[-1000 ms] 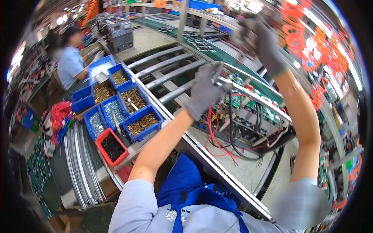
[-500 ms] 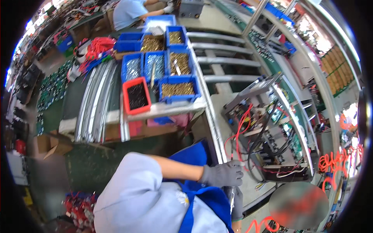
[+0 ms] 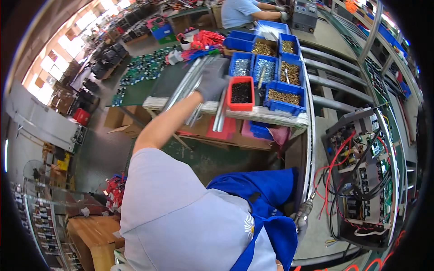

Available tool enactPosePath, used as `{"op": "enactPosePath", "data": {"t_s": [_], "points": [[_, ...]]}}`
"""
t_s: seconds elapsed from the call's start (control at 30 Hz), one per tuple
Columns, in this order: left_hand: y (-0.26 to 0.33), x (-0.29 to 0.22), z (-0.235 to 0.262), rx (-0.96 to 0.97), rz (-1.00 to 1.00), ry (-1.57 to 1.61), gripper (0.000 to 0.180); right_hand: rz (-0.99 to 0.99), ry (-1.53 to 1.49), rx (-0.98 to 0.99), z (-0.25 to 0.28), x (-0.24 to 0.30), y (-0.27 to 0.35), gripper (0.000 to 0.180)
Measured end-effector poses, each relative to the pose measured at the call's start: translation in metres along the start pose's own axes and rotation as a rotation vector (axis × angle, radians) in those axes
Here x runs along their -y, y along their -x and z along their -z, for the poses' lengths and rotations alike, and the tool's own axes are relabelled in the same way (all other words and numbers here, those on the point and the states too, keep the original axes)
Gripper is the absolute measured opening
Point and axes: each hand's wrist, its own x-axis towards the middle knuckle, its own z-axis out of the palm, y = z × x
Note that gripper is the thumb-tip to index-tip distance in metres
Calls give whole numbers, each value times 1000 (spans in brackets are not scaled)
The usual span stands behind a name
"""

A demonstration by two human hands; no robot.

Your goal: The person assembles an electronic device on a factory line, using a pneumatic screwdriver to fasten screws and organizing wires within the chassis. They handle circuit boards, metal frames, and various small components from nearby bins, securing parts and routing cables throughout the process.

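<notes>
My left hand [image 3: 212,82], in a grey glove, reaches over the long silver metal strips [image 3: 184,86], just left of a red bin [image 3: 241,93] of small black screws. Its fingers look stretched out, though slightly blurred, and I see nothing held in them. Low at the right, my right hand [image 3: 300,223], also gloved, is closed around a metallic power screwdriver [image 3: 305,209] whose bit points up and away. To its right stands an opened machine chassis [image 3: 361,176] with circuit boards and loose red and black wires.
Blue bins hold brass-coloured screws [image 3: 284,96] and silver screws [image 3: 242,67] behind the red bin. Metal rollers [image 3: 334,83] run along the far right. A co-worker [image 3: 239,13] sits at the back near a grey machine [image 3: 304,16]. Cardboard boxes [image 3: 95,230] stand at lower left.
My left hand has left the screwdriver beside my right hand and reached forward and left to the metal strips. The view has turned left, so the bins and chassis appear farther right.
</notes>
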Motion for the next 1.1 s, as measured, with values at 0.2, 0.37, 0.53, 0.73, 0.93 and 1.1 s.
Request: {"op": "enactPosePath", "data": {"t_s": [0.2, 0.37, 0.53, 0.73, 0.93, 1.1], "points": [[105, 208, 220, -240, 1306, -614, 55, 2, 208, 43, 2, 25, 0, 45], [351, 282, 294, 457, 1259, -1178, 40, -33, 163, 49, 8, 27, -6, 42], [413, 116, 63, 1255, 1314, -477, 50, -25, 134, -14, 1, 22, 0, 39], [327, 17, -99, 1244, 442, 31, 52, -106, -108, 87, 45, 5, -14, 47], [259, -27, -138, 1155, 331, 312, 47, 2, -35, 12, 33, 1, -10, 52], [312, 19, -135, 1293, 377, 163, 46, 21, 16, -13, 20, 10, -5, 46]]}}
